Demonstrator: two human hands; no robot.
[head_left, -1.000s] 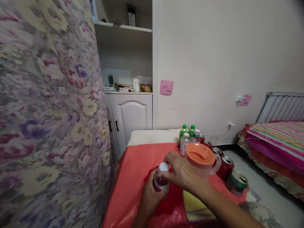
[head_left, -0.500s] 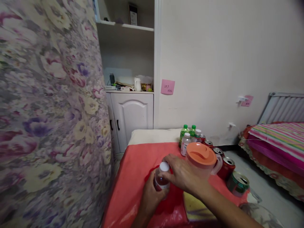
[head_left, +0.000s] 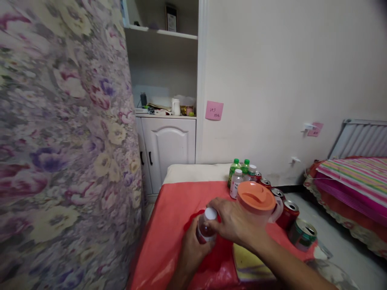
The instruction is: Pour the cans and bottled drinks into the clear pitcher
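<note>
A small clear plastic bottle (head_left: 204, 232) with a white cap (head_left: 211, 214) stands over a darker red round piece (head_left: 215, 257) on the table. My left hand (head_left: 195, 245) is wrapped round the bottle's body. From the right, my right hand (head_left: 228, 219) has its thumb and fingers closed on the cap. Just beyond my right hand is a clear pitcher with an orange lid (head_left: 256, 196). A yellow cloth (head_left: 250, 264) lies below my right forearm.
Behind the pitcher are green-capped bottles (head_left: 234, 171) and a white-capped bottle (head_left: 236, 185). Several drink cans, among them a red can (head_left: 287, 215) and a green can (head_left: 303, 235), line the right edge of the red-covered table (head_left: 169, 209). A floral curtain (head_left: 69, 141) hangs at left.
Both hands keep their hold on the bottle and its cap. They sit almost where they were, with only a very slight shift in view.
</note>
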